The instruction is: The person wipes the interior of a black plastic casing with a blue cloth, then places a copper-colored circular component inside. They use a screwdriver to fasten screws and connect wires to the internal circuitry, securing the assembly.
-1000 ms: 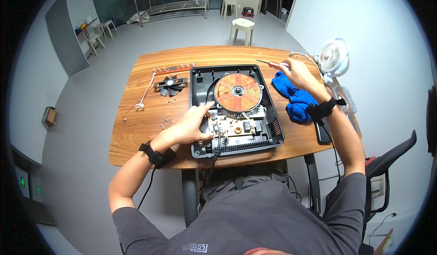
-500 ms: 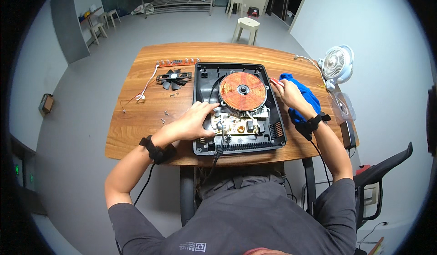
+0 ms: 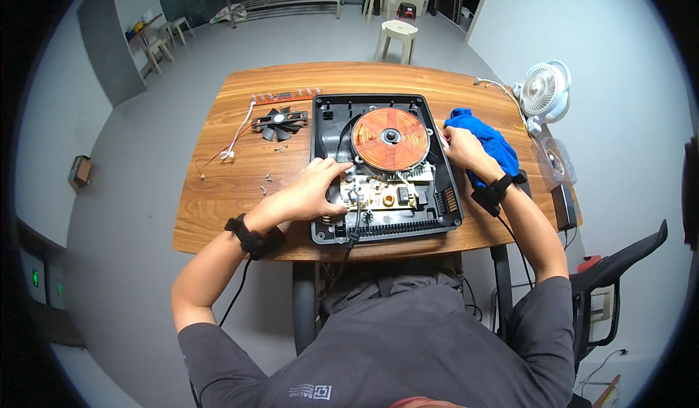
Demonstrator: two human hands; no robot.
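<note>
Fingers of the left hand (image 3: pixel 309 189) spread wide at the board (image 3: pixel 368 193), pinching nothing visible; those of the right hand (image 3: pixel 466 148) close round a mostly hidden red handle (image 3: pixel 442 138) beside the casing (image 3: pixel 331 131). Fan (image 3: pixel 279 119), screws (image 3: pixel 265 189) and strip (image 3: pixel 287 96) lie out on the surface (image 3: pixel 240 168); coil (image 3: pixel 373 144) and board sit inside.

"What's the right hand (image 3: pixel 462 146) got there?"

"Only a bit of reddish handle (image 3: pixel 443 139) shows; the fingers hide the rest, so I can't make out a tip."

"The left hand (image 3: pixel 312 189) covers some of the rim of the black casing (image 3: pixel 332 130)."

"And the right forearm (image 3: pixel 524 217) hides part of the blue cloth (image 3: pixel 492 137)."

"Those screws (image 3: pixel 269 176) are too small for me to tell their heads."

"Same with the little parts on the circuit board (image 3: pixel 378 198). The metal rack (image 3: pixel 291 3) is cut off at the top, too."
</note>
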